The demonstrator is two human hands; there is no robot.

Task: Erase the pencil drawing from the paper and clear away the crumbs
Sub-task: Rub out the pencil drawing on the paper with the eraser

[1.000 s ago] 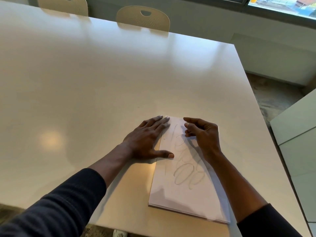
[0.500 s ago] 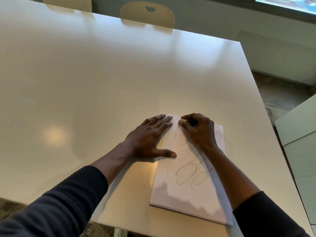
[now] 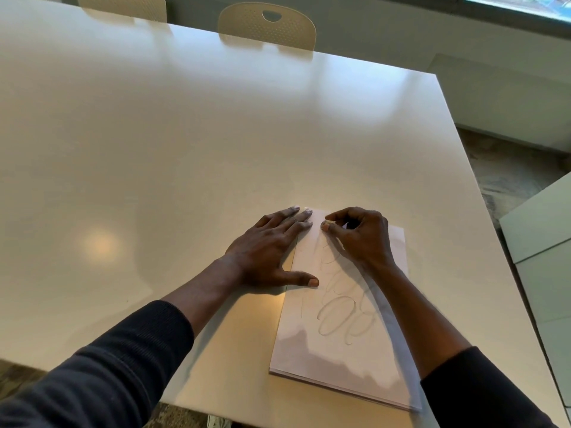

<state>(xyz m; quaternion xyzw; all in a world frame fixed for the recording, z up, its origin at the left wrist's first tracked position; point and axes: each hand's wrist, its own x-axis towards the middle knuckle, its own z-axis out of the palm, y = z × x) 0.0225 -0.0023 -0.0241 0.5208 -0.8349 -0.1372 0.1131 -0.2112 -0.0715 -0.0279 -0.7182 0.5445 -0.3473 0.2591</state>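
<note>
A stack of white paper (image 3: pixel 312 350) lies near the front right of the white table (image 3: pixel 185 149). Looping pencil scribbles (image 3: pixel 343 316) run down the top sheet. My left hand (image 3: pixel 272 251) lies flat with fingers spread, pressing the paper's left edge, thumb on the sheet. My right hand (image 3: pixel 361 236) is curled over the sheet's far end, pinching a small pale eraser (image 3: pixel 328 223) between thumb and fingertips against the paper. The upper scribbles are partly hidden under my right hand and forearm.
Two beige chairs (image 3: pixel 267 26) stand at the table's far edge. The table's right edge runs close to the paper, with floor (image 3: pixel 506 174) and a pale cabinet (image 3: pixel 543 242) beyond it. Wide bare tabletop stretches to the left and back.
My right hand has slid from the sheet's middle toward its far end and curled tighter around the eraser. My left hand has stayed flat on the paper's left edge.
</note>
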